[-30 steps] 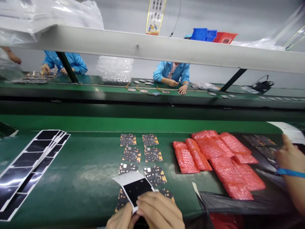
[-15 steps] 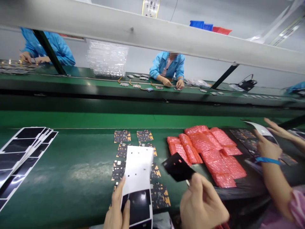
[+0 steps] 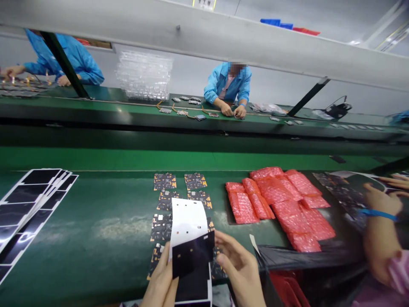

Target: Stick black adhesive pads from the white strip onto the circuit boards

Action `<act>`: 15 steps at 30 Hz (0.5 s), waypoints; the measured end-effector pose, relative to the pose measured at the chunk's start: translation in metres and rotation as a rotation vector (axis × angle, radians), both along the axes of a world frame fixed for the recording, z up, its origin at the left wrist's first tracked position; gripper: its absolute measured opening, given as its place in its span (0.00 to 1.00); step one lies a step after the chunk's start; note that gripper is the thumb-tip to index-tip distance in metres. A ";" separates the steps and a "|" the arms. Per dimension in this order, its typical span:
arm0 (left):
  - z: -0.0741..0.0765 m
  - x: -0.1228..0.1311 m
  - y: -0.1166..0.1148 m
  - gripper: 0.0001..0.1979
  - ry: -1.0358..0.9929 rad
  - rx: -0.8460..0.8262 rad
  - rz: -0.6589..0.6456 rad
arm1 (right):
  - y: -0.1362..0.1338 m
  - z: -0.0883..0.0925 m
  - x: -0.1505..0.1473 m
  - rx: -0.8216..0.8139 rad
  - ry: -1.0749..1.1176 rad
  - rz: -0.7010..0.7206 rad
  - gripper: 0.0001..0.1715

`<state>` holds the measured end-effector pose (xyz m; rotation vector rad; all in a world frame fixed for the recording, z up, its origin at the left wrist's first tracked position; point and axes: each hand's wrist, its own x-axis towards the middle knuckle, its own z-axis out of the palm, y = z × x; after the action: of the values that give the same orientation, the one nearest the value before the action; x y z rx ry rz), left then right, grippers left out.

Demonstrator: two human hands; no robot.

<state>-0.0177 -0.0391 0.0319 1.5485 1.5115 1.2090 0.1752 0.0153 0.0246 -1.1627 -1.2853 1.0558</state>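
My left hand (image 3: pixel 161 283) grips the lower left edge of a white backing sheet (image 3: pixel 187 219) that stands up from the green bench. My right hand (image 3: pixel 238 268) pinches a black film piece (image 3: pixel 192 255) and holds it across the front of that sheet. A second black patch (image 3: pixel 193 288) sits lower on the same sheet. Behind the sheet, several black and orange circuit boards (image 3: pixel 164 181) lie in two columns on the green mat (image 3: pixel 108 230).
Strips of black film on white backing (image 3: pixel 28 204) fan out at the left. Red bubble bags (image 3: pixel 281 200) pile at the right over a black sheet. A neighbour's hand with a blue wristband (image 3: pixel 380 204) works at far right. Other people sit across the conveyor (image 3: pixel 204 140).
My right hand has brought the black film piece from the right, above the red bags' edge, back in front of the white sheet. The neighbour's hands have lowered onto their sheet.
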 end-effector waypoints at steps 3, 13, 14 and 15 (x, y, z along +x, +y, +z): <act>-0.007 0.002 0.000 0.29 0.041 0.014 -0.020 | 0.003 0.002 -0.007 -0.207 0.102 0.043 0.21; -0.030 -0.093 0.015 0.20 0.297 -0.050 0.195 | 0.000 0.000 0.026 -0.361 -0.019 -0.178 0.24; -0.029 -0.107 0.019 0.20 0.272 -0.064 0.272 | -0.002 -0.008 0.032 -0.412 0.005 -0.171 0.26; -0.029 -0.120 0.023 0.21 0.250 -0.084 0.341 | -0.005 -0.017 0.037 -0.461 0.022 -0.172 0.28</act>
<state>-0.1375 -0.0160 0.0030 1.4678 2.0282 1.1450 0.2124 0.0107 0.0074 -1.5701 -0.9266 1.2688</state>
